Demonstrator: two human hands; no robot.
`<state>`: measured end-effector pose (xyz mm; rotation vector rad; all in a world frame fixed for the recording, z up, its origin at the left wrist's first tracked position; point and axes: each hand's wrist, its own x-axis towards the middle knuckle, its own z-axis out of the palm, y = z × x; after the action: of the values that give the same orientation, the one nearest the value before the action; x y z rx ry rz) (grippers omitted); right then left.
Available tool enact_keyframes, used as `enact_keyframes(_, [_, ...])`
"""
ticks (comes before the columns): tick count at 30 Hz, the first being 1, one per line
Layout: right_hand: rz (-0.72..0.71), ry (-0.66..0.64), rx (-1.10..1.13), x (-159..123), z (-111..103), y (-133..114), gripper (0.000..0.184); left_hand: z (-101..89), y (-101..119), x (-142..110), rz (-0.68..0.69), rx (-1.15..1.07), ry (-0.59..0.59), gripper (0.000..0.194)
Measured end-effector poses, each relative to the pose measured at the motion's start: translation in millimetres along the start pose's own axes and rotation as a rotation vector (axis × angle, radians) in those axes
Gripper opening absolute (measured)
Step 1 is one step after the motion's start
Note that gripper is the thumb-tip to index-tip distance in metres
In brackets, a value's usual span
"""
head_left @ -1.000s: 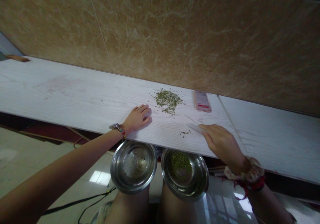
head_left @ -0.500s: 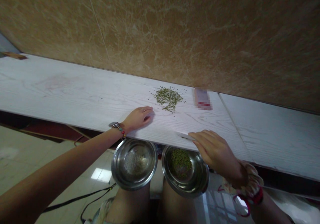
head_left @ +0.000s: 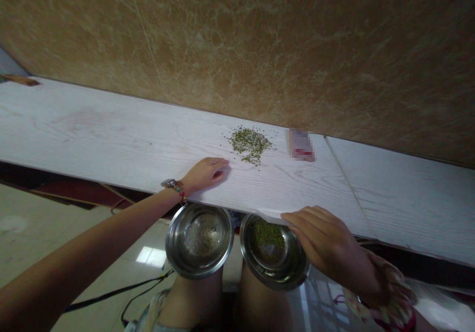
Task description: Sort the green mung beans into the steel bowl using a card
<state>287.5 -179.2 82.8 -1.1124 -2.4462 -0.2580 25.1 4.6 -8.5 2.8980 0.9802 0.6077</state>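
Observation:
My left hand (head_left: 208, 173) rests on the white wooden ledge (head_left: 178, 139), its fingers extended and holding nothing. Just beyond its fingertips lies a loose pile of mung beans (head_left: 248, 143). At the ledge's front edge, my right hand (head_left: 326, 243) pinches a thin, pale, flat strip (head_left: 267, 216) whose exact kind I cannot make out. The strip is above the rim of the right steel bowl (head_left: 297, 277), which has mung beans in its bottom. Beside it, a left steel bowl (head_left: 172, 248) holds something whitish and unclear.
A small blurred packet-like object (head_left: 301, 145) lies right of the pile, near the brown marbled wall (head_left: 222, 45). A brown wooden piece (head_left: 22, 80) sits at the ledge's far left. Both bowls are above my knees; a black strap (head_left: 118, 291) hangs lower left.
My right hand has moved slightly right and toward me, bringing the strip from the ledge's top to its front edge above the bowl. My left hand has stayed put.

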Motion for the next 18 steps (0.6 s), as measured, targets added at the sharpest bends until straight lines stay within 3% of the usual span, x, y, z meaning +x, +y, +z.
enact_keyframes(6, [-0.019, 0.013, 0.011, -4, -5, 5, 0.023, 1.1, 0, 0, -0.053, 0.013, -0.03, 0.03])
enact_keyframes(11, [0.031, 0.075, -0.11, 0, -5, 24, 0.022, 0.0, 1, -1, -0.066, -0.005, -0.027, 0.029])
enact_keyframes(18, [0.052, 0.186, -0.297, 19, 26, 62, 0.021, -0.4, 1, 0, -0.137, 0.006, -0.007, 0.032])
